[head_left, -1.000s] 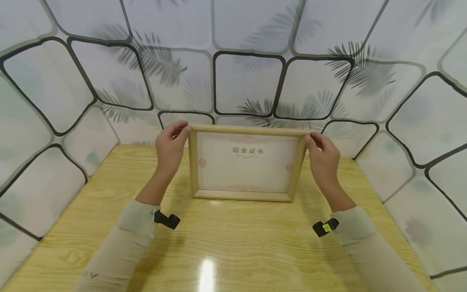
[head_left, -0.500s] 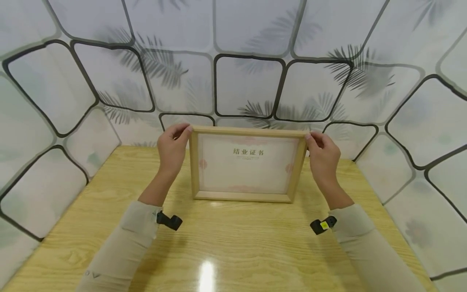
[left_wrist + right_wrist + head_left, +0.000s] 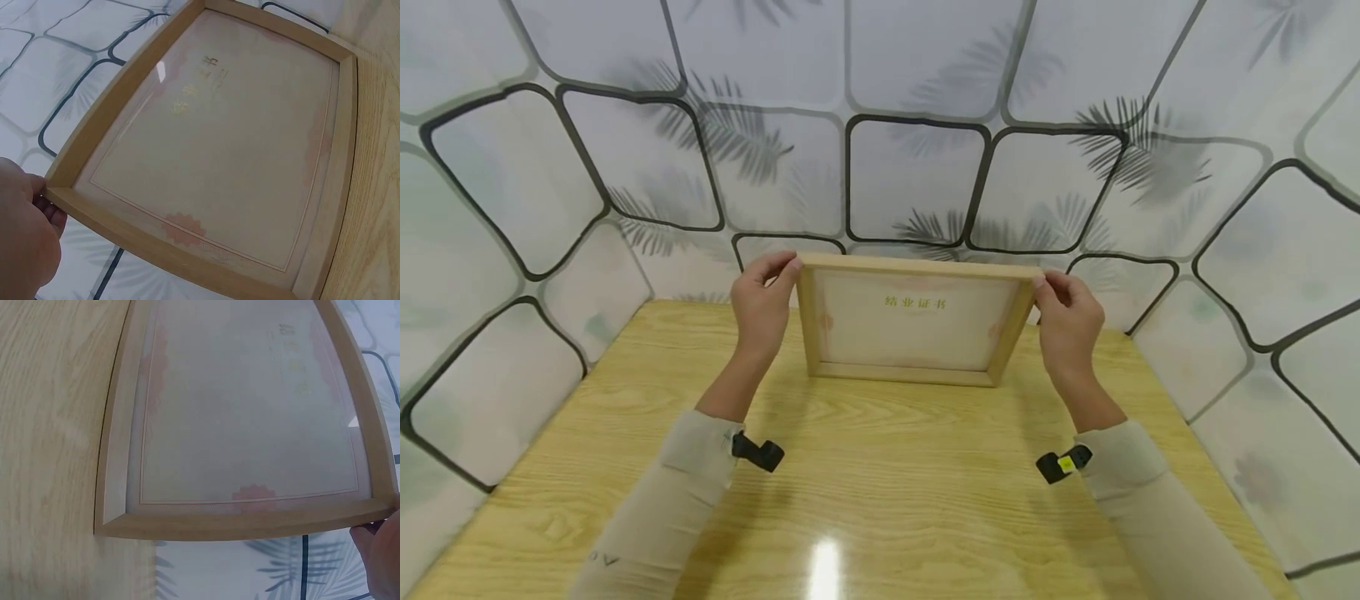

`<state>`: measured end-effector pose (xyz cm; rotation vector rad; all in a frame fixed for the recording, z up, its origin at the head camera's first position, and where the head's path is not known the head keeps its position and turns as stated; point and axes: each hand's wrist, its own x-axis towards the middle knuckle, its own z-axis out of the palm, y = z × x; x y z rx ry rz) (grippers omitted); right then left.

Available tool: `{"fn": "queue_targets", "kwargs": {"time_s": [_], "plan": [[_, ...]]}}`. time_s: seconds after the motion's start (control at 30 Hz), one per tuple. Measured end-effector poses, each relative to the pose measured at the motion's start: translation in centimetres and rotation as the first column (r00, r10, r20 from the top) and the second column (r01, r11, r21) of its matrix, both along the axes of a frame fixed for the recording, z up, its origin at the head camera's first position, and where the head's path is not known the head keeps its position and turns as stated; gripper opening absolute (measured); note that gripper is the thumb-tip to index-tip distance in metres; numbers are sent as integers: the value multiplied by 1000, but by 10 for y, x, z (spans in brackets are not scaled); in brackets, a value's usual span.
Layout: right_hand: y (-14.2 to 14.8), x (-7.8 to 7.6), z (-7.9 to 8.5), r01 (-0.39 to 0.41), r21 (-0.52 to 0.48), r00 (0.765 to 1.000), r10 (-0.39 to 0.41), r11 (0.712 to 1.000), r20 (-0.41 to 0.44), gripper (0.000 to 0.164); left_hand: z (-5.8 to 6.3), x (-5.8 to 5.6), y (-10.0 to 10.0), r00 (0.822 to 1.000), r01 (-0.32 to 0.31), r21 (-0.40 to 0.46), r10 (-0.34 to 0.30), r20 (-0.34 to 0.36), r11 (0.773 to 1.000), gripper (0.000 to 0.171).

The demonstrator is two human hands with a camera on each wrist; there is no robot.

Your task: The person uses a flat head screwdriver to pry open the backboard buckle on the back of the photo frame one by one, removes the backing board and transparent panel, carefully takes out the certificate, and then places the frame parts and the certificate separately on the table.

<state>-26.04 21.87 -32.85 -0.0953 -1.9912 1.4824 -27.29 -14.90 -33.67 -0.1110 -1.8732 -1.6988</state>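
A light wooden picture frame (image 3: 921, 267) with a cream certificate (image 3: 910, 333) behind its clear front stands at the far part of the table. Its top leans toward me and its lower edge is on or just over the tabletop. My left hand (image 3: 762, 304) pinches the upper left corner between thumb and fingers; in the left wrist view that hand (image 3: 25, 231) shows at the corner. At the upper right corner my right hand (image 3: 1069, 325) pinches the frame, its thumb on the front. The fingertips behind the frame are mostly hidden.
The wood-grain table (image 3: 880, 483) reaches back to a patterned fabric wall (image 3: 917, 175), close behind the picture frame. Similar walls rise at the left and right sides. A black wrist camera (image 3: 760, 452) sits on the left cuff, another camera (image 3: 1063, 463) on the right.
The picture frame's lower edge has swung back toward the rear wall, so the frame tilts more with its top toward me. Both hands keep their grip on the corners.
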Motion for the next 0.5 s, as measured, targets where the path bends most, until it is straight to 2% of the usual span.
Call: {"fn": "queue_targets", "kwargs": {"time_s": [0.13,0.37,0.5], "plan": [[1,4,-5,-10,2,1000,10,1000,-1,37,2,5,1,1000,2,1,-2,12,1000,29],[3,12,-7,-32,-51,999,31,998,-21,35,17,33,4,999,10,-16,-9,53,1000,29],[2,22,-6,-56,-113,997,51,992,-52,32,14,39,2,997,-5,-11,6,82,1000,28]]}}
